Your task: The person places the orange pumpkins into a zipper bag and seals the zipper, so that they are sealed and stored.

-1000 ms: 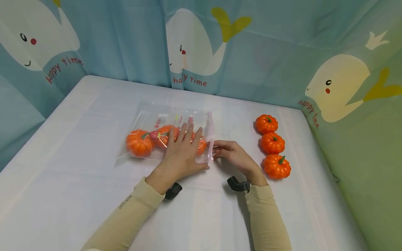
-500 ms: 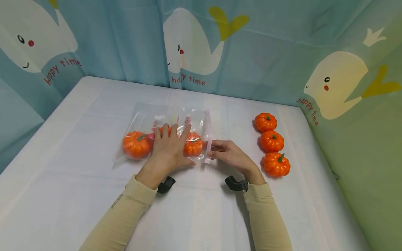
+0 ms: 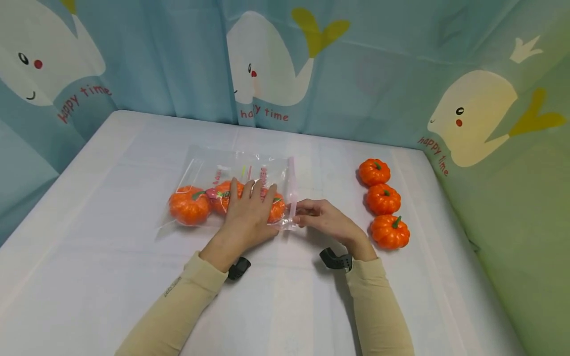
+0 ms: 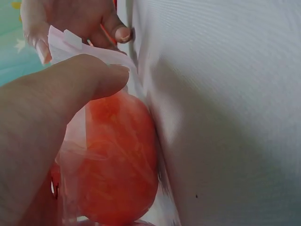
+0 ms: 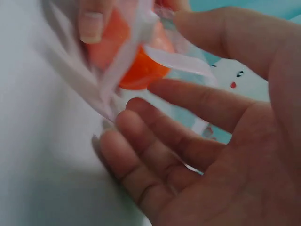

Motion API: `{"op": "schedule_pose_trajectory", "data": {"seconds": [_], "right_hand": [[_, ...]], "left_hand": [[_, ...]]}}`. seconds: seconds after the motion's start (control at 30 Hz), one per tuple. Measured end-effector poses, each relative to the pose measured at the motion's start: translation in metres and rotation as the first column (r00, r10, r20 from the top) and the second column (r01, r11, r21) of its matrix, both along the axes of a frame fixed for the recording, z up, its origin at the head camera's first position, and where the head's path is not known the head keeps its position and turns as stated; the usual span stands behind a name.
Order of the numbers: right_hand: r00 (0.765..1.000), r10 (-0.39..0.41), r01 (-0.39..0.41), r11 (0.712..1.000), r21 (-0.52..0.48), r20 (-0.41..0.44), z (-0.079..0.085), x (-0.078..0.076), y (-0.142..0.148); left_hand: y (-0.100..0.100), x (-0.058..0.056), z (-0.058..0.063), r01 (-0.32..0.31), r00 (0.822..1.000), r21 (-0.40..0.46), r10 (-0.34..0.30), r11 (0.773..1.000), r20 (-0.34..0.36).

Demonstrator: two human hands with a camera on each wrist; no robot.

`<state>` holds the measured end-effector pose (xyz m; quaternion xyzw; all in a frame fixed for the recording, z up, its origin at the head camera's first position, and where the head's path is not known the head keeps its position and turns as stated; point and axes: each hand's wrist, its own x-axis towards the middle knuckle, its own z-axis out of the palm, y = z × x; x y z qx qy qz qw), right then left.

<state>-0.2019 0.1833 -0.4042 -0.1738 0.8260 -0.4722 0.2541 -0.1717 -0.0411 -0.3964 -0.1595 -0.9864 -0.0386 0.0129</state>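
A clear zip bag (image 3: 202, 163) with a pink zip strip (image 3: 292, 183) lies on the table, its mouth facing right. Three small orange pumpkins sit inside it in a row: the left pumpkin (image 3: 190, 206), a middle pumpkin (image 3: 219, 200) and a right pumpkin (image 3: 277, 210), the last two partly covered by fingers. My left hand (image 3: 247, 222) rests over the bag with fingers spread on these two. At the mouth, my right hand (image 3: 325, 217) has its fingers loosely bent. In the right wrist view the bag's mouth gapes, with that hand's index fingertip (image 5: 157, 87) right at a pumpkin.
Three more orange pumpkins stand in a column to the right: a far one (image 3: 374, 172), a middle one (image 3: 383, 199) and a near one (image 3: 390, 231). A whale-print curtain (image 3: 378, 74) hangs behind the white table (image 3: 111, 247).
The left hand first shifted left along the bag, then back right over the right-hand pumpkin. The right hand stays at the bag's mouth.
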Motion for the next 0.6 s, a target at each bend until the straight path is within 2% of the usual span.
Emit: {"op": "schedule_pose_trajectory", "data": {"seconds": [0.2,0.33,0.5,0.6], "right_hand": [[0.998,-0.039,0.042,0.996,0.073,-0.042,0.010,-0.001,0.010],[0.992,-0.056,0.066,0.994,0.085,-0.109,0.016,0.000,0.017],[0.962,-0.139,0.165,0.982,0.092,-0.234,0.024,0.003,0.027],[0.940,-0.202,0.234,0.968,0.088,-0.273,0.032,0.003,0.032]], "left_hand": [[-0.002,0.001,0.000,0.007,1.000,0.022,-0.007,1.000,-0.019],[-0.002,0.001,0.001,0.003,1.000,0.022,-0.003,1.000,-0.015],[-0.002,0.002,-0.001,0.020,1.000,0.020,-0.020,1.000,-0.005],[-0.003,0.004,-0.001,0.025,1.000,0.019,-0.025,1.000,0.002]]}}
